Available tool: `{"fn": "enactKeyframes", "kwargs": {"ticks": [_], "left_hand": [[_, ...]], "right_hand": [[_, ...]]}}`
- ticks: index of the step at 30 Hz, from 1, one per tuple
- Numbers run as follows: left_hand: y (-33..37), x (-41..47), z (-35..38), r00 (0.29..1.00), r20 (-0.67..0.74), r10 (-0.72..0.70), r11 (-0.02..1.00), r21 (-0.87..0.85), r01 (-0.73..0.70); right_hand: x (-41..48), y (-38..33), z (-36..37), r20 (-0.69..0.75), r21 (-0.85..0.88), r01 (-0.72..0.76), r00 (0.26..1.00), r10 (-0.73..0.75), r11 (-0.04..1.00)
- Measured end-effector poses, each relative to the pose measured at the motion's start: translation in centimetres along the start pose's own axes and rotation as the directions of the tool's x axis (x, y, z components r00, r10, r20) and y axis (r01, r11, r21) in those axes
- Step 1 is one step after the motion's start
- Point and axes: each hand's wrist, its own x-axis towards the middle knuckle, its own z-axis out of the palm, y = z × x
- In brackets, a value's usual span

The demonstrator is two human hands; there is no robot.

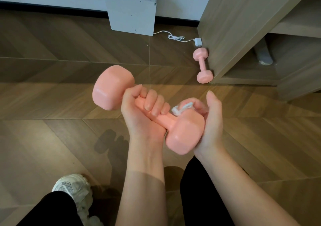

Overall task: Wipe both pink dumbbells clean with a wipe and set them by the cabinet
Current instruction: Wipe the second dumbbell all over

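At frame centre our left hand (144,114) is gripping the pink dumbbell (112,90) by its handle, long axis slanting upper left to lower right, while our right hand (212,125) is pressing the white wipe (180,109) with curled fingers (198,106) onto its lower-right head.

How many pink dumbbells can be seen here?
2. The left hand grips the held dumbbell by its handle; the right hand holds a wipe on it. The floor dumbbell lies against the cabinet.
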Motion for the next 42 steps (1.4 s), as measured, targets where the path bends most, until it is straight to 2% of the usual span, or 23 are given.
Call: {"fn": "enactKeyframes", "kwargs": {"ticks": [2, 3, 6, 9, 11, 13, 15, 17, 18, 20, 22, 25, 27, 28, 29, 30, 31, 32, 34, 37, 39, 41, 42], "left_hand": [[-0.2, -0.1, 0.0, 0.994, 0.107, -0.031, 0.993, -0.112, 0.043], [-0.3, -0.1, 0.1, 0.988, 0.145, -0.047, 0.986, -0.155, 0.069], [-0.6, 0.1, 0.4, 0.981, 0.189, -0.038, 0.982, -0.175, 0.072], [-0.6, 0.0, 0.4, 0.975, 0.221, -0.022, 0.986, -0.155, 0.058], [-0.3, 0.0, 0.4, 0.979, 0.205, -0.020, 0.994, -0.105, 0.042], [-0.1, -0.1, 0.3, 0.988, 0.155, 0.004, 1.000, 0.005, -0.004], [0.0, -0.2, 0.3, 0.995, 0.098, 0.034, 0.993, 0.107, -0.044], [-0.1, -0.3, 0.3, 0.997, 0.063, 0.049, 0.989, 0.137, -0.057], [-0.1, -0.4, 0.3, 0.997, 0.063, 0.049, 0.991, 0.125, -0.057], [0.0, -0.6, 0.2, 0.994, 0.097, 0.046, 0.996, 0.074, -0.053], [0.2, -0.7, 0.2, 0.988, 0.144, 0.054, 0.998, 0.012, -0.057], [0.2, -0.7, 0.6, 0.993, 0.090, 0.079, 0.997, -0.008, -0.078], [0.1, -0.7, 1.0, 0.997, -0.040, 0.059, 0.997, 0.060, -0.057], [0.1, -0.6, 1.2, 0.994, -0.104, 0.032, 0.994, 0.104, -0.021], [0.1, -0.6, 1.4, 0.986, -0.165, -0.003, 0.989, 0.146, 0.028], [0.2, -0.7, 1.5, 0.974, -0.224, -0.044, 0.981, 0.175, 0.085], [0.4, -0.8, 1.5, 0.957, -0.276, -0.084, 0.973, 0.183, 0.138], [0.5, -0.9, 1.6, 0.942, -0.314, -0.116, 0.969, 0.174, 0.177], [0.8, -0.9, 1.6, 0.927, -0.341, -0.155, 0.967, 0.137, 0.212], [0.8, -0.9, 1.4, 0.935, -0.319, -0.154, 0.975, 0.106, 0.196], [0.9, -0.9, 1.2, 0.954, -0.284, -0.099, 0.985, 0.106, 0.134], [1.1, -0.8, 1.0, 0.974, -0.222, -0.048, 0.992, 0.100, 0.072], [1.3, -0.8, 0.9, 0.982, -0.185, -0.035, 0.994, 0.097, 0.054]], "right_hand": [[0.0, 0.0, 0.0, 0.086, 0.248, -0.218, 0.975, 0.203, 0.944], [0.0, 0.1, -0.3, 0.104, 0.301, -0.256, 0.966, 0.236, 0.919], [-0.1, -0.1, -0.5, 0.095, 0.351, -0.273, 0.962, 0.256, 0.896], [0.0, -0.3, -0.4, 0.062, 0.331, -0.260, 0.965, 0.254, 0.907], [-0.1, -0.4, -0.4, 0.067, 0.286, -0.165, 0.986, 0.152, 0.944], [-0.3, -0.5, -0.6, 0.096, 0.086, 0.054, 0.993, -0.062, 0.995], [-0.6, -0.4, -0.9, 0.138, -0.162, 0.331, 0.940, -0.311, 0.930], [-0.7, -0.3, -1.1, 0.155, -0.227, 0.432, 0.901, -0.406, 0.873], [-0.8, -0.2, -1.1, 0.139, -0.224, 0.408, 0.912, -0.386, 0.885], [-0.8, -0.2, -0.9, 0.115, -0.139, 0.230, 0.970, -0.214, 0.963], [-0.8, 0.0, -0.5, 0.152, 0.091, 0.011, 0.988, -0.025, 0.996], [-0.9, 0.7, 0.3, 0.091, 0.216, -0.001, 0.996, -0.019, 0.976], [-1.2, 0.6, 0.6, 0.087, 0.167, 0.097, 0.990, -0.112, 0.981], [-1.3, 0.3, 0.4, 0.103, 0.064, 0.224, 0.968, -0.229, 0.973], [-1.3, 0.0, 0.1, 0.127, -0.104, 0.407, 0.910, -0.394, 0.907], [-1.2, -0.1, -0.2, 0.197, -0.264, 0.591, 0.807, -0.557, 0.762], [-1.1, -0.2, -0.5, 0.297, -0.338, 0.719, 0.694, -0.656, 0.608], [-1.2, -0.3, -0.5, 0.367, -0.368, 0.780, 0.623, -0.691, 0.507], [-1.3, -0.1, -0.4, 0.438, -0.409, 0.822, 0.557, -0.706, 0.395], [-1.1, 0.1, -0.6, 0.476, -0.428, 0.828, 0.547, -0.689, 0.362], [-1.1, 0.3, -0.6, 0.459, -0.427, 0.814, 0.570, -0.682, 0.394], [-1.1, 0.5, -0.5, 0.407, -0.442, 0.769, 0.631, -0.661, 0.463], [-1.1, 0.7, -0.3, 0.369, -0.450, 0.722, 0.686, -0.627, 0.525]]}}
